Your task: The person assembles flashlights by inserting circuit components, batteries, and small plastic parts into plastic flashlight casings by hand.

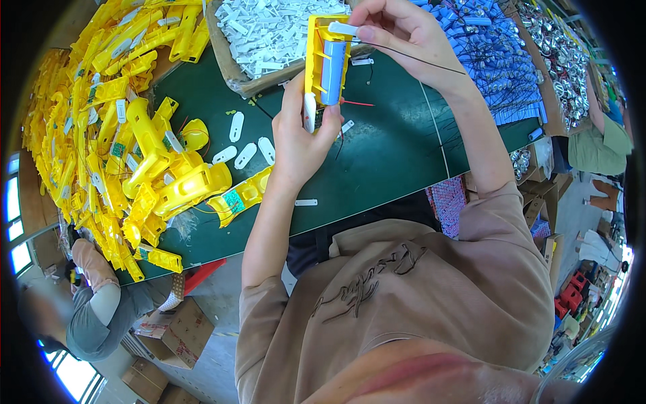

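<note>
My left hand (303, 141) is closed around a yellow plastic housing (313, 57), held upright above the green table (383, 148). A blue cylindrical battery (332, 75) sits lengthwise inside the housing. At its top end, my right hand (418, 50) pinches a small white plastic strip (343, 28) between thumb and finger. The strip's tip lies over the housing's upper edge. A dark wire passes below the right thumb toward the wrist, and a short red wire (359, 104) sticks out beside the housing's lower end. A white part (309, 111) shows at the left palm.
Yellow housings (148, 141) are heaped on the left, with several white oval pieces (245, 155) beside them. A cardboard box (232, 79) of white strips stands at the back. Blue batteries (471, 50) with wires and silver parts (558, 57) lie right. Another person (101, 320) is lower left.
</note>
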### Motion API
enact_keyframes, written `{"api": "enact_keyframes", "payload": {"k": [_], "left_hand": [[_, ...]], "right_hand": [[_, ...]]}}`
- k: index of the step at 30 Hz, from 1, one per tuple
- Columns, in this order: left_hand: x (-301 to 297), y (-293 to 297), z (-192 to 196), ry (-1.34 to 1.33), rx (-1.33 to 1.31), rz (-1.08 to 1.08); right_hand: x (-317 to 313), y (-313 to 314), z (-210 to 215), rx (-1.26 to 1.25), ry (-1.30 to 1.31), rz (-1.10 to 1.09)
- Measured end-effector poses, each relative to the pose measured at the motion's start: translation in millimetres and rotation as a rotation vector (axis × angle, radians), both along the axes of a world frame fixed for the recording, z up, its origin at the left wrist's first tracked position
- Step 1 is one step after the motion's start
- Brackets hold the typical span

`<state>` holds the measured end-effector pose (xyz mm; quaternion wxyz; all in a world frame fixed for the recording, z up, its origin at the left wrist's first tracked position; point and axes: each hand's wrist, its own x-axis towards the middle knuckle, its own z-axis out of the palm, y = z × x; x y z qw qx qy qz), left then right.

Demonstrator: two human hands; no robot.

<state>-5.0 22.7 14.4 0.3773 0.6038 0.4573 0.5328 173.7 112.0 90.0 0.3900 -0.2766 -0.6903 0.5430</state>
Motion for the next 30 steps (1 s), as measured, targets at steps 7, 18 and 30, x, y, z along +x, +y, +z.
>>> {"api": "enact_keyframes", "payload": {"k": [7, 18, 30], "left_hand": [[2.5, -3.0, 9.4, -0.067, -0.093, -0.044], [5.3, -4.0, 14.7, -0.145, -0.181, -0.126], [0.7, -4.1, 13.8, -0.427, -0.228, -0.286]], "right_hand": [[-12.5, -7.0, 11.7, 0.159, -0.157, -0.219], [-16.8, 2.9, -1.5, 0.195, -0.216, -0.193], [-5.4, -4.1, -17.1, -0.071, 0.198, 0.066]]}}
